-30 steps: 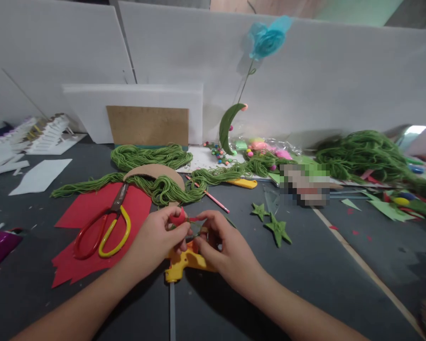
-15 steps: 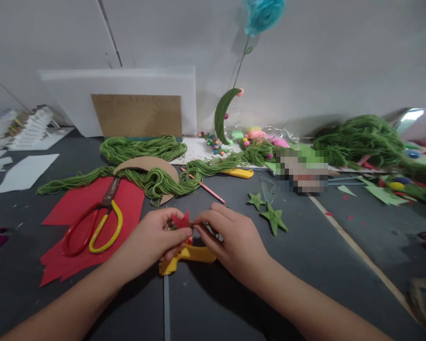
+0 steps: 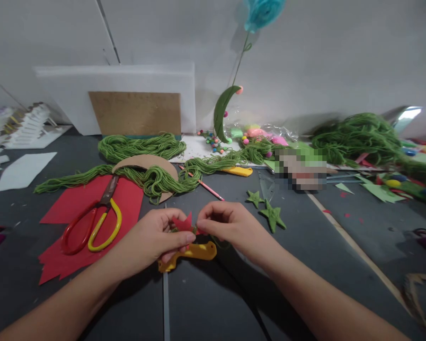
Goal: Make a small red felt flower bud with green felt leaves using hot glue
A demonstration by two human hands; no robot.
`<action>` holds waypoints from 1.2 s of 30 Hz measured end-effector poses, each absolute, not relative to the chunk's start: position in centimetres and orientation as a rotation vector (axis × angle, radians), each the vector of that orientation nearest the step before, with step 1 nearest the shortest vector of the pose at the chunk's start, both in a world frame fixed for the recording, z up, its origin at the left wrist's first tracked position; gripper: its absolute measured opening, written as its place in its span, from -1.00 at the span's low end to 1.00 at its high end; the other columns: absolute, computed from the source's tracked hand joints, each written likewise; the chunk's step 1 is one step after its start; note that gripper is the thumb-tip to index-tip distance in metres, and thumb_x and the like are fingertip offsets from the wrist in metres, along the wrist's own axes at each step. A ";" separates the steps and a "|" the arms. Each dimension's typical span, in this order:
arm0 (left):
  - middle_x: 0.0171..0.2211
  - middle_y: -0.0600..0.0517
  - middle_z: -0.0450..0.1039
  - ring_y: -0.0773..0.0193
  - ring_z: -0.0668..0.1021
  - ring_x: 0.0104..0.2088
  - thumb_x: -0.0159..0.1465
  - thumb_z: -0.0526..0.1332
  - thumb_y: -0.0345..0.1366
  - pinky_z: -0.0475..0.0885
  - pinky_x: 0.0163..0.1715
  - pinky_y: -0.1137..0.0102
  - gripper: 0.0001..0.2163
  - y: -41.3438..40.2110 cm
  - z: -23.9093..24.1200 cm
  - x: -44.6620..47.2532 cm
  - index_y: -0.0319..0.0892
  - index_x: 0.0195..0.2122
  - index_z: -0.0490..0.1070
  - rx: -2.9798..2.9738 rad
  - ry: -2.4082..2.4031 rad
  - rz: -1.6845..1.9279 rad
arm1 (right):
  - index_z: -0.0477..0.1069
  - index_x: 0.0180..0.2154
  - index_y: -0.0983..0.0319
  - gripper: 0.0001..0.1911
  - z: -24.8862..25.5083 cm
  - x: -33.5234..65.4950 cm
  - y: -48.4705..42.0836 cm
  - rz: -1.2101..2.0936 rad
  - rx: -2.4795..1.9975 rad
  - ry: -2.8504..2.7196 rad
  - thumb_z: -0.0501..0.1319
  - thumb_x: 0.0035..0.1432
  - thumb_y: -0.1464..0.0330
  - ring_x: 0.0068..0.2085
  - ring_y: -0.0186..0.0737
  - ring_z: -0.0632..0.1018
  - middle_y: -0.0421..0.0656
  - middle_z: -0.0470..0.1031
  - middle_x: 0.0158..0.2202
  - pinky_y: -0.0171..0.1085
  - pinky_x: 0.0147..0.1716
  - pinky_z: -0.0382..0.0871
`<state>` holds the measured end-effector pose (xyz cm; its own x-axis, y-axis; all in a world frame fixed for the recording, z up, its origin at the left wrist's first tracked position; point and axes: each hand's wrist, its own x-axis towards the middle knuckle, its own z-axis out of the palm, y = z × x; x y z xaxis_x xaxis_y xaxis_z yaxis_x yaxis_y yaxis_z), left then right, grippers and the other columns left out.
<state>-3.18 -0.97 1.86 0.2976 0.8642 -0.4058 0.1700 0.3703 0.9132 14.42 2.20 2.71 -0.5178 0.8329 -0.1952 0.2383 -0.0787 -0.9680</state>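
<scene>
My left hand (image 3: pixel 166 234) pinches a red paper star (image 3: pixel 183 222), whose points stick up past the thumb. Green yarn (image 3: pixel 194 230) lies across the star; the fingers hide the rest. Close on its right, my right hand (image 3: pixel 223 220) is closed, thumb and forefinger together on the yarn at the star's edge. Below both hands a yellow glue gun (image 3: pixel 199 251) rests on the dark table, a pale glue stick (image 3: pixel 166 303) running from it toward me. Two green yarn-covered stars, a small one (image 3: pixel 255 199) and a larger one (image 3: pixel 272 216), lie to the right.
Scissors (image 3: pixel 104 203) with red and yellow handles lie on red paper (image 3: pixel 128 199) at left. Behind are green yarn hanks (image 3: pixel 142 147), curved cardboard (image 3: pixel 145 163), a pink pencil (image 3: pixel 211 190) and a yellow cutter (image 3: pixel 239 171). A green crescent (image 3: pixel 221 113) stands by the wall.
My right hand has drawn its fingers in and turned slightly at the star's edge, baring more of the glue gun's handle. The left hand still holds the star.
</scene>
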 end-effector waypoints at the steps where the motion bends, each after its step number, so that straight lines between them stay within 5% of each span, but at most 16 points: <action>1: -0.67 0.20 0.36 0.56 0.23 -0.77 0.07 0.26 -0.24 0.05 -0.77 0.61 -0.80 -1.0 1.8 -3.2 -0.19 -0.48 0.24 1.132 1.199 0.616 | 0.38 -0.49 0.28 -0.90 2.8 14.4 2.2 1.673 -1.164 -1.691 0.21 0.01 0.38 -0.59 -0.48 0.28 -0.31 0.33 -0.60 -0.44 -0.59 0.14; 7: -0.66 0.21 0.29 0.49 0.28 -0.71 0.11 0.22 -0.19 0.16 -0.72 0.56 -0.82 -1.0 1.5 -3.2 -0.17 -0.44 0.29 1.261 1.234 0.614 | 0.36 -0.49 0.28 -0.89 2.9 14.4 2.1 1.747 -1.220 -1.641 0.20 0.04 0.39 -0.64 -0.52 0.27 -0.32 0.31 -0.64 -0.49 -0.67 0.10; 14: -0.61 0.18 0.28 0.42 0.34 -0.59 0.13 0.19 -0.25 0.22 -0.60 0.53 -0.88 -1.1 1.9 -3.1 -0.17 -0.46 0.32 1.434 1.317 0.642 | 0.37 -0.47 0.28 -0.89 2.9 14.3 2.2 1.912 -1.181 -1.470 0.22 0.04 0.37 -0.60 -0.46 0.40 -0.28 0.40 -0.59 -0.41 -0.53 0.33; 27: -0.70 0.24 0.21 0.50 0.23 -0.73 0.11 0.22 -0.18 0.10 -0.74 0.58 -0.80 -1.0 1.4 -3.1 -0.17 -0.44 0.25 1.231 1.186 0.601 | 0.31 -0.47 0.26 -0.87 3.1 14.1 1.6 1.857 -1.259 -1.594 0.14 0.12 0.39 -0.67 -0.50 0.35 -0.34 0.31 -0.68 -0.52 -0.69 0.22; 36: -0.57 0.20 0.21 0.49 0.22 -0.64 0.08 0.24 -0.25 0.10 -0.70 0.58 -0.83 -1.1 1.8 -3.0 -0.18 -0.36 0.31 1.191 1.199 0.619 | 0.26 -0.49 0.24 -0.87 2.6 14.0 1.4 1.764 -1.242 -1.620 0.11 0.10 0.43 -0.69 -0.50 0.31 -0.35 0.26 -0.70 -0.52 -0.73 0.18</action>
